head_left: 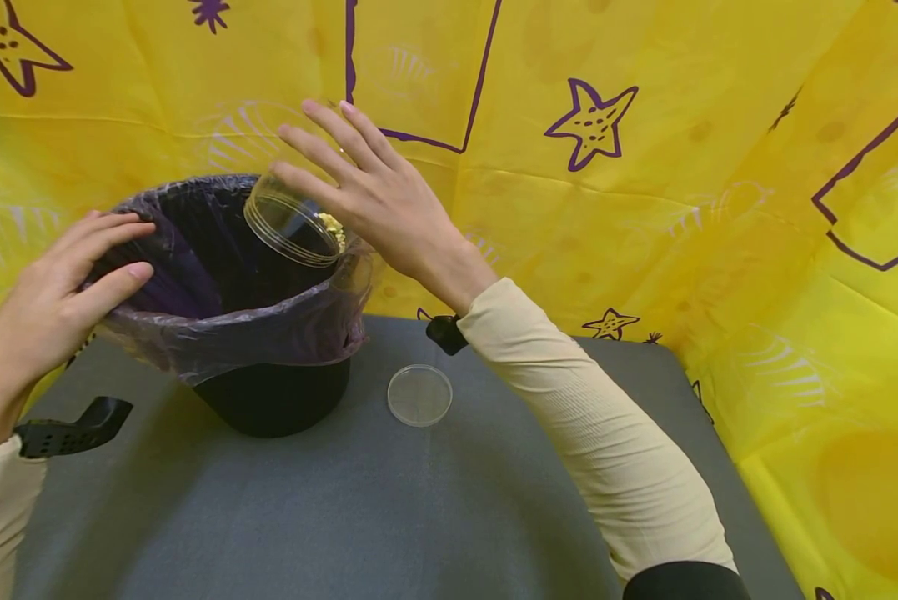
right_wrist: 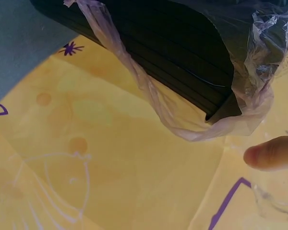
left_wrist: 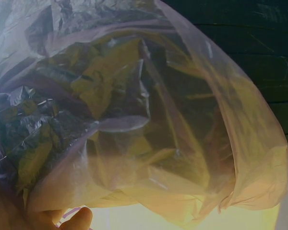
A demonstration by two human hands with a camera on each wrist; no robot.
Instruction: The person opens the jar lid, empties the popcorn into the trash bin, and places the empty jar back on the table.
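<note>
My right hand (head_left: 384, 196) holds a clear round plastic dish (head_left: 279, 229) tilted on its side over the trash bin (head_left: 276, 400). Yellow crumbs (head_left: 332, 231) lie inside the dish near its lower right edge. The thumb of that hand is hidden in the head view; a fingertip (right_wrist: 259, 157) shows by the clear dish in the right wrist view. At the bin's left side my left hand (head_left: 58, 292) grips the rim, fingers and thumb over the bag's edge. A thin translucent purplish bag (head_left: 268, 337) lines the black bin and folds down outside it.
A clear round lid (head_left: 419, 395) lies flat on the grey tabletop (head_left: 306, 517), to the right of the bin. Behind the table hangs a yellow cloth (head_left: 681, 150) printed with starfish and shells, which continues along the right side.
</note>
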